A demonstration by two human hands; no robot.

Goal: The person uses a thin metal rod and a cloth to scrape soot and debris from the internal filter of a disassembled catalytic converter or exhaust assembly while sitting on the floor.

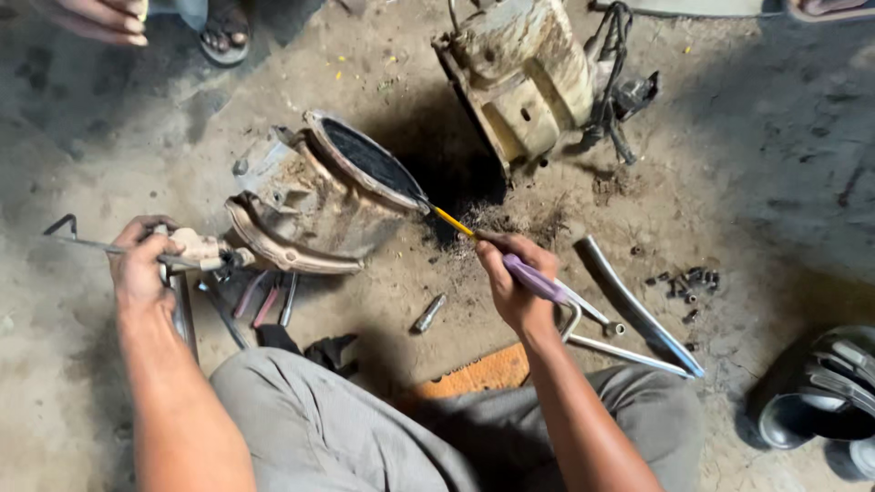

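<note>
Gripping a thin yellow-shafted, purple-handled tool [510, 264] with right hand [510, 278], tip at grimy grey metal housing's [314, 205] black opening; left hand [141, 264] clenched around angled metal part [196, 251] beside it.

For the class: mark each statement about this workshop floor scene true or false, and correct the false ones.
1. The right hand holds a screwdriver with a purple handle. True.
2. The screwdriver's tip points at the metal housing. True.
3. The left hand lies flat on the floor. False: it grips a metal tool beside the housing.
4. The small bolts lie left of the housing. False: they lie to the right, past the curved metal bar.
</note>
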